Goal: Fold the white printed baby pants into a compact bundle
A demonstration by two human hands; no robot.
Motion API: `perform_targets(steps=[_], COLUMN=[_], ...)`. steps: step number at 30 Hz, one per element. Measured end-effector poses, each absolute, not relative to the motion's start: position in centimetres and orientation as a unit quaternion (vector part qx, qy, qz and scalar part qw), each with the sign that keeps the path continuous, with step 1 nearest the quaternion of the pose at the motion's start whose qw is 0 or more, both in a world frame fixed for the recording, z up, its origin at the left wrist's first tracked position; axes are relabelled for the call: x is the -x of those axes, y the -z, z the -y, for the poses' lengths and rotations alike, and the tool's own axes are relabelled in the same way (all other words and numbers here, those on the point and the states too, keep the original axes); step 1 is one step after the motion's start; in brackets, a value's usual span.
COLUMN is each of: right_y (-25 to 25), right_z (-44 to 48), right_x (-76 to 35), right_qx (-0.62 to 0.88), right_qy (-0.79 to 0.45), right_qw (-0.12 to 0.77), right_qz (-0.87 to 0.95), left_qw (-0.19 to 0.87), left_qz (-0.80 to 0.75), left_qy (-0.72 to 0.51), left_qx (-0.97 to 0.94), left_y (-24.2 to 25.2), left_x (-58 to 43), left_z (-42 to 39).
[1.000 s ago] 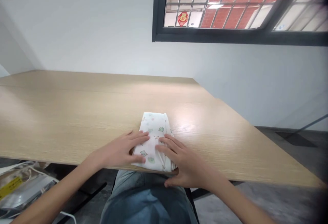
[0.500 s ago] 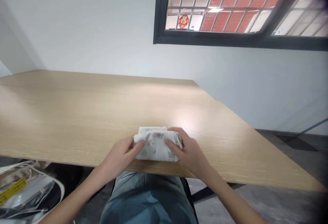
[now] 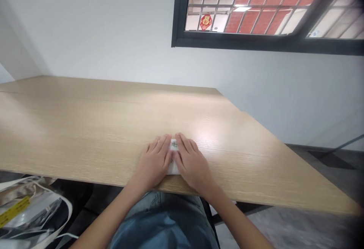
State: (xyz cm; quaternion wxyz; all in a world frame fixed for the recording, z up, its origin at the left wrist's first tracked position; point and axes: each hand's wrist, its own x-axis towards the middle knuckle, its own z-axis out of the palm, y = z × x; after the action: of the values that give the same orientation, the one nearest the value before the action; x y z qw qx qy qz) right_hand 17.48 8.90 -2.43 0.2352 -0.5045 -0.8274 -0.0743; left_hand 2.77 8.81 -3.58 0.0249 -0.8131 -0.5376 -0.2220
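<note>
A folded white cloth with small dark prints lies at the near edge of the table. Most of it is hidden, and only a narrow strip shows between my hands. My left hand lies flat over the left part of the cloth, its fingers stretched out and pointing away from me. Over the right part, my right hand rests the same way, palm down with straight fingers. The two hands are side by side, their thumbs close together on the cloth, and neither is wrapped around it.
The light wooden table stretches to the left and to the white wall behind it. A barred window is at upper right. Below the table at left sits a bag with a yellow label and clear plastic inside.
Both hands have gone from gripping the cloth's sides, thumbs on top, to lying flat on it, closer together. The cloth now sits flat beneath them and is mostly covered.
</note>
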Motion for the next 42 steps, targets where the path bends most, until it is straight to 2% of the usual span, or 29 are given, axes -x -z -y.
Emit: perform_targets(steps=[4, 8, 12, 18, 23, 27, 30, 35, 42], right_y=[3.3, 3.6, 3.4, 3.1, 2.2, 2.3, 2.6, 2.9, 4.1], right_z=[-8.4, -5.6, -2.1, -3.4, -7.3, -8.6, -8.5, -8.2, -7.5], right_x=[-21.8, -24.1, -21.0, -17.6, -17.9, -16.4, -15.6, -16.6, -20.6], right_qx=[0.523, 0.557, 0.522, 0.549, 0.604, 0.611, 0.614, 0.597, 0.566], right_qy=[0.005, -0.022, -0.066, -0.087, -0.120, -0.042, 0.002, 0.005, 0.045], right_qw=[0.270, 0.355, 0.410, 0.397, 0.321, 0.248, 0.218, 0.224, 0.276], right_qz=[0.809, 0.750, 0.745, 0.730, 0.720, 0.750, 0.759, 0.770, 0.775], left_qw=[-0.085, -0.162, -0.165, -0.197, -0.208, -0.212, -0.256, -0.324, -0.395], left_qz=[0.561, 0.625, 0.615, 0.502, 0.582, 0.643, 0.634, 0.585, 0.509], left_qy=[0.216, 0.245, 0.265, 0.210, 0.246, 0.294, 0.323, 0.347, 0.354], left_qx=[0.795, 0.723, 0.724, 0.815, 0.747, 0.675, 0.655, 0.658, 0.678], left_y=[4.1, 3.5, 0.7, -1.7, 0.4, 2.2, 2.3, 1.8, 2.4], left_x=[0.9, 3.3, 1.9, -0.9, -0.6, -1.0, -1.2, -1.4, -4.1], left_z=[-7.5, -6.1, -8.6, -12.6, -8.0, -4.8, -4.6, -5.8, -6.2])
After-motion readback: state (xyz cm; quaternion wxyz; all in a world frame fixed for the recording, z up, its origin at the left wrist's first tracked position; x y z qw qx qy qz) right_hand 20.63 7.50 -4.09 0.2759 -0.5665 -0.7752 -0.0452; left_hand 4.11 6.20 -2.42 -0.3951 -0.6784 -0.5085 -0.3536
